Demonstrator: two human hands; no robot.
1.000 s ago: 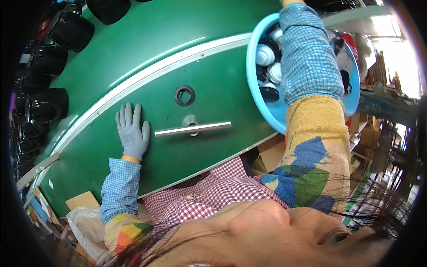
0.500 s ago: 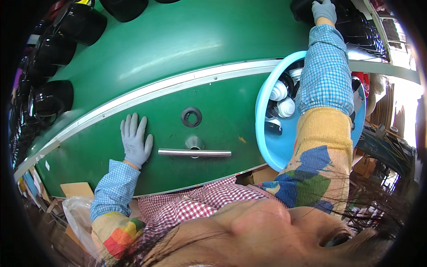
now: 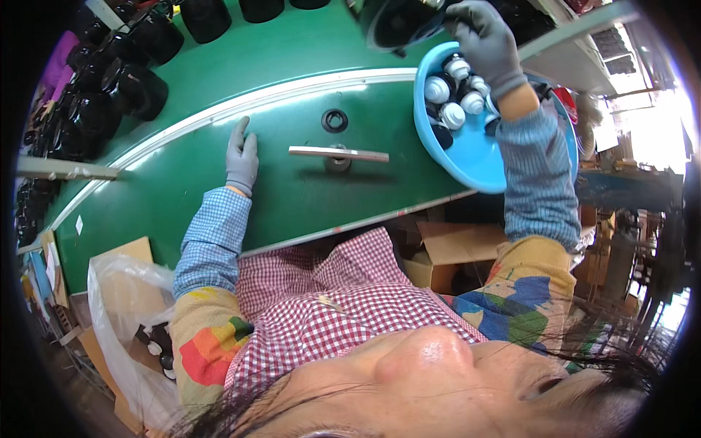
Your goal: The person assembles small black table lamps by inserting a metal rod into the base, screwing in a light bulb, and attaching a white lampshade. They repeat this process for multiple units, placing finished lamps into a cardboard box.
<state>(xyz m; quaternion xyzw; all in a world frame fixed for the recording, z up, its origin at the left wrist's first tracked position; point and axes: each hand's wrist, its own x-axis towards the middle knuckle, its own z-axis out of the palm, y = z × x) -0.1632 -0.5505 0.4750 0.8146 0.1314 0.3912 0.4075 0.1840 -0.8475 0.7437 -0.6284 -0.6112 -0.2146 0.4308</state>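
Observation:
My right hand (image 3: 488, 50), in a grey glove, is raised at the upper right with its fingers closed on the edge of a glossy black part (image 3: 401, 22). This part looks curved and is blurred and cut off by the frame's top, so its exact kind cannot be told. My left hand (image 3: 242, 157), also gloved, rests on the green table with fingers stretched out, holding nothing. Between the hands lie a black ring (image 3: 334, 120) and a metal bar (image 3: 358, 155) set crosswise on a small round metal base (image 3: 336, 166).
A light blue basin (image 3: 467, 171) at the right holds several white-and-black round parts (image 3: 453, 115). Several glossy black pot-like vessels (image 3: 135, 87) line the far left. A white rail (image 3: 292, 89) crosses the green table. A cardboard box (image 3: 456, 244) and a clear plastic bag (image 3: 109, 281) sit below its front edge.
My right hand has come back from the far right, bringing the black part leftward above the table. My left hand stays on the table, its fingers now closer together. The view has shifted.

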